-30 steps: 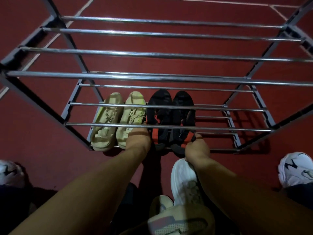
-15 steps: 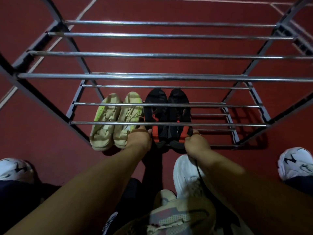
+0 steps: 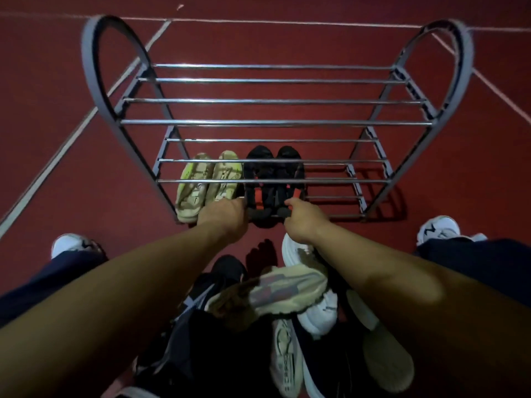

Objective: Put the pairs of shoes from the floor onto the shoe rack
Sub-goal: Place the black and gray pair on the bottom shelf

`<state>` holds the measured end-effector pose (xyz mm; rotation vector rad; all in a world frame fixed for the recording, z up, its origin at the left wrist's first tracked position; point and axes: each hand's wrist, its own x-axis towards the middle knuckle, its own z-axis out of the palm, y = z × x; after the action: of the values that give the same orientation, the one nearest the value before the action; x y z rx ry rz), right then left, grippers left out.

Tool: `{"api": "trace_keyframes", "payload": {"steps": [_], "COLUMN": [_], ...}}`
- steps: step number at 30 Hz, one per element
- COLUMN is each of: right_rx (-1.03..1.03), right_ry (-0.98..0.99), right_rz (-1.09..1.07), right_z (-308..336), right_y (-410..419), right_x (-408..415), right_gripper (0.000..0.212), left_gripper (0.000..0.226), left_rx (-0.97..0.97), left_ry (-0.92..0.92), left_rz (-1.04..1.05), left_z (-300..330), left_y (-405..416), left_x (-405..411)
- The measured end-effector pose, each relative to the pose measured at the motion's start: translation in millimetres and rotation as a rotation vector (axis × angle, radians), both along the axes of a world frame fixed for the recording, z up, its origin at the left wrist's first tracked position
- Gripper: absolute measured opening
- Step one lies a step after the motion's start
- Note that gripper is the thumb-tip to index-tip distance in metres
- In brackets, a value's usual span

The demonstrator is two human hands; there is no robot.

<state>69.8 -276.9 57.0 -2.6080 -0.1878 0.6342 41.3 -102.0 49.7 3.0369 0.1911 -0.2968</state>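
The rack [image 3: 275,122] stands on the red floor [image 3: 57,81]. It has grey arched end frames and chrome rails in tiers. White lines cross the floor around it.

Bottom tier, left to centre:
- Beige pair [image 3: 208,182], side by side, toes away from the camera.
- Black pair [image 3: 274,179] with red accents, just right of the beige pair and touching it.

The right part of the bottom tier holds no shoes. The upper tiers are bare rails.

Hands:
- Left hand [image 3: 222,215] is at the heel of the left black shoe, beside the beige pair. The fingers curl down out of view. Whether they grip the heel cannot be told.
- Right hand [image 3: 304,221] is at the heel of the right black shoe. The fingers are bent toward the heel. The grip itself is hidden.

Both forearms reach forward from the lower edge of the view.

Floor, in front of the rack, between the arms: a pile of shoes [image 3: 287,305] lies loose. It includes a beige knit shoe with a red stripe, white shoes, and dark shoes. They overlap and lie at mixed angles.

The person's own feet, in white shoes [image 3: 439,228], stand well apart at either side.
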Motion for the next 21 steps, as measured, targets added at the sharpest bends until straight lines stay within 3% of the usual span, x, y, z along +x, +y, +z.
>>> {"api": "trace_keyframes", "payload": {"steps": [6,11,13,16,18,21], "right_rx": [0.075,0.299,0.319,0.385,0.482,0.844], "right_ry": [0.024,0.106,0.128,0.189,0.213,0.258], "right_rz": [-0.064,-0.416,-0.485,-0.575,-0.604,-0.621], "right_z": [-1.1,-42.7,-55.8,-62.9,-62.7,-58.1], "right_y": [-27.4,-62.6,-71.1,-69.8,-66.5,-61.2], "right_x": [-65.9,-127.2,-141.2,-146.6,-144.5,-136.7], "right_gripper": [0.046,0.037,0.031,0.029,0.033,0.048], "left_gripper": [0.031,0.034,0.033,0.029,0.035,0.034], "left_rx": [-0.159,-0.356,-0.374,-0.326,-0.253,-0.298], "left_ry": [0.228,0.240,0.200,0.316,0.404,0.526], "left_rz": [-0.201,-0.092,-0.034,0.007,-0.013,0.005], "left_z": [2.6,-30.5,-34.7,-38.4,-41.9,-47.4], "left_y": [-13.3,-18.2,-17.4,-12.8,-8.2,2.3], "left_x": [-56.7,-114.0,-121.9,-120.9,-123.0,-128.8]}}
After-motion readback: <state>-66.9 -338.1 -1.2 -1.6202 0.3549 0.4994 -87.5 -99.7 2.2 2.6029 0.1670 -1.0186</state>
